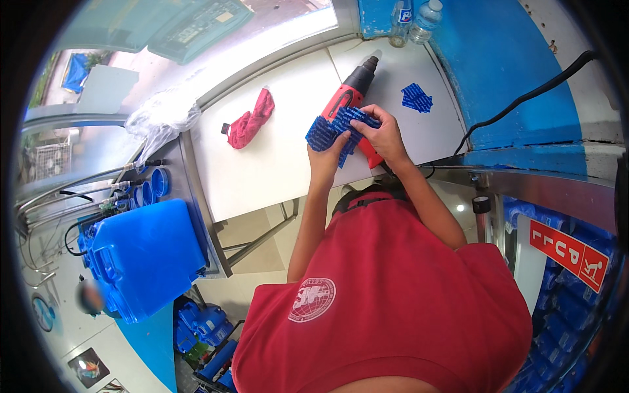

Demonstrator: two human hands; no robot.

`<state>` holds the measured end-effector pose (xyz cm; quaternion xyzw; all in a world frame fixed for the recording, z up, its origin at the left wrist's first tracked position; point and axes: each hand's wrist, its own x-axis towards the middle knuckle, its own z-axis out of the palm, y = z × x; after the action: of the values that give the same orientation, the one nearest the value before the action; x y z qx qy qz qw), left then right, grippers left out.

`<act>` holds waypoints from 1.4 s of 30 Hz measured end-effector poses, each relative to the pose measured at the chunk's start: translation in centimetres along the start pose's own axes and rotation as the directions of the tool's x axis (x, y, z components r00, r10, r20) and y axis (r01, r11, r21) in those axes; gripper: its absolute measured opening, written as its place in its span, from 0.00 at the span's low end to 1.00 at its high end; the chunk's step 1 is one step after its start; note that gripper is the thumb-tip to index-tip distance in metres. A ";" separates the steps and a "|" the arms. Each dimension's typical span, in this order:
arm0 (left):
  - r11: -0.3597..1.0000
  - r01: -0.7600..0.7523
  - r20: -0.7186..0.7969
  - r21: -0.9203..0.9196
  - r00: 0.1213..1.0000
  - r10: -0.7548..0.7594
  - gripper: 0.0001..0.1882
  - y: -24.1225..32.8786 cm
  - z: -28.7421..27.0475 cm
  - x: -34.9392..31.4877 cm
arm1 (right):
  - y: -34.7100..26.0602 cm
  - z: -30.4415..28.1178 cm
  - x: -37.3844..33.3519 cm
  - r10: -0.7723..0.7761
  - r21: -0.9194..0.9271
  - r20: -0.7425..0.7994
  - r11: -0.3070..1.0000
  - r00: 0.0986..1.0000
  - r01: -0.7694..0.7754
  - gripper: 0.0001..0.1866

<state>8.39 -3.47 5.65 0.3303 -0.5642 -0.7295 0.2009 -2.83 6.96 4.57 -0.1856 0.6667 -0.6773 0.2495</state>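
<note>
Several flat blue printed plastic pieces (345, 128) are spread like a fan between my two hands, over the table. My left hand (325, 157) grips the left part of the bunch, thumb on top. My right hand (385, 134) pinches the right part between thumb and fingers. Under and behind them lies a red and black heat gun (344, 95), its dark nozzle pointing away to the far right; my hands and the pieces cover part of its body. Right of it, a small pile of similar blue pieces (417, 97) rests on the white table (295, 98).
A crumpled red cloth (246, 124) lies on the table's left. Two bottles, one glass (400, 25) and one clear plastic (427, 21), stand at the far corner. A large blue water container (154, 255) is at left, near blue caps (159, 182). A black cable (524, 98) hangs at right.
</note>
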 end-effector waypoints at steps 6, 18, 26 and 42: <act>1.000 0.024 0.017 0.011 1.000 -0.024 0.16 0.1 -0.6 0.0 | -0.1 -1.0 0.2 0.166 0.204 0.195 0.957 0.967 -0.205 0.12; 0.995 -0.086 0.066 -0.050 0.994 0.089 0.14 0.5 -0.3 0.1 | 0.7 -0.5 1.5 0.025 0.336 0.037 0.941 0.999 -0.036 0.09; 0.993 -0.075 -0.115 -0.090 0.991 0.064 0.10 -0.5 -1.1 0.7 | -1.6 -2.2 2.1 0.118 0.545 0.076 0.827 0.990 -0.140 0.08; 0.951 0.059 0.000 -0.302 0.998 -0.062 0.15 -0.6 -0.5 -0.8 | 1.3 3.3 -0.4 0.035 0.356 0.142 0.931 0.989 -0.084 0.15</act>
<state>9.39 -3.08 5.21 0.3163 -0.4346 -0.8115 0.2292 -0.51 4.55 3.42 -0.1611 0.5183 -0.7662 0.3439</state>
